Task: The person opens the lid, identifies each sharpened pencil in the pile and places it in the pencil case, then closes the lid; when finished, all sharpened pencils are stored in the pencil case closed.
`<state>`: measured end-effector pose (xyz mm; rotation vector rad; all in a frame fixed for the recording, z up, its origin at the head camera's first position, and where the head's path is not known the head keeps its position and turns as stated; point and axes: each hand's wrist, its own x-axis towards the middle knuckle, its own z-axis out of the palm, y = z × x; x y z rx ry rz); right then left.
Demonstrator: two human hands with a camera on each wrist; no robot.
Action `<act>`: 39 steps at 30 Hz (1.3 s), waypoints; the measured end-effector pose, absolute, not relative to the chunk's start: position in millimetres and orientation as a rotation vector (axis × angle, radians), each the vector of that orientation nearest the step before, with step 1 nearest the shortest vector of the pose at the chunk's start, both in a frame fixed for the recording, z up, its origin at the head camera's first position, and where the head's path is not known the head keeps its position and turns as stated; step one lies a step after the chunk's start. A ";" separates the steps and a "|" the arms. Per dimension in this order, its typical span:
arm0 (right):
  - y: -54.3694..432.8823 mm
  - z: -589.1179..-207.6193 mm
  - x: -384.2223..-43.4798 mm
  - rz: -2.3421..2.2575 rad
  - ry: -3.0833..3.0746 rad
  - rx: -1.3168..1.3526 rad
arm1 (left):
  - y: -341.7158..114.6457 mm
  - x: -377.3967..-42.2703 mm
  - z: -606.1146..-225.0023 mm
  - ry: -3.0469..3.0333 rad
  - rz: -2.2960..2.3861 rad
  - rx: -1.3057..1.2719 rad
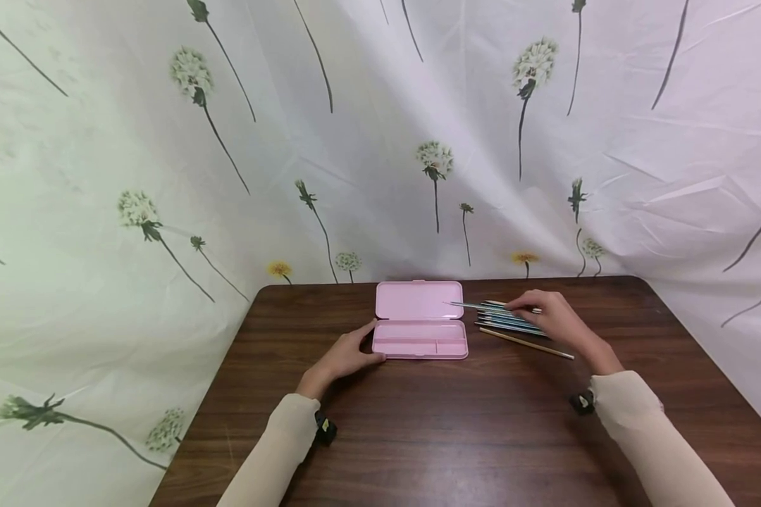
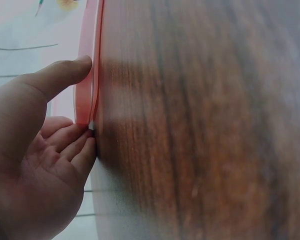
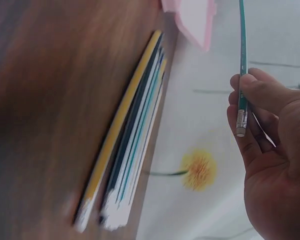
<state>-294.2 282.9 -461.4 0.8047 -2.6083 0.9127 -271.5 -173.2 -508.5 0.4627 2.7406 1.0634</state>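
A pink pencil case point(image 1: 406, 330) lies unfolded on the table, its lid point(image 1: 418, 300) laid back toward the curtain and its divided tray bare inside. My left hand point(image 1: 349, 353) holds the case's left end, thumb point(image 2: 70, 75) against the front wall and fingers around the corner. Between thumb and fingers, my right hand point(image 1: 548, 314) pinches a green pencil point(image 3: 243, 47) near its eraser end. The pencil is raised above the table, its point reaching left over the lid's right edge. Under that hand lies a bundle of pencils point(image 1: 506, 324), mostly blue-green, partly hidden by the fingers.
A yellow pencil point(image 1: 526, 343) lies in front of the bundle, slanting toward the right. The dark wooden table point(image 1: 412, 436) ends at the back against a white curtain point(image 1: 368, 176) printed with dandelions.
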 end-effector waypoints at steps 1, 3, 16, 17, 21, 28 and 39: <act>278.5 -460.0 -297.0 0.904 -2.589 0.824 | -173.3 -271.8 -508.6 2.742 1.061 0.463; 269.3 -456.8 -301.2 0.910 -2.556 0.859 | -173.6 -272.1 -509.0 2.745 1.052 0.461; 213.1 -439.7 -316.2 1.034 -2.567 0.981 | -172.1 -271.2 -509.3 2.734 1.059 0.465; 209.2 -439.6 -317.5 1.046 -2.566 0.990 | -172.3 -271.1 -509.1 2.735 1.055 0.462; 195.4 -440.0 -321.4 1.069 -2.556 1.029 | -173.1 -271.1 -508.1 2.738 1.051 0.455; 177.9 -450.3 -326.3 1.130 -2.570 1.053 | -173.1 -271.8 -507.7 2.728 1.055 0.461; 159.1 -471.6 -325.9 1.093 -2.691 1.023 | -172.6 -270.7 -507.5 2.734 1.056 0.445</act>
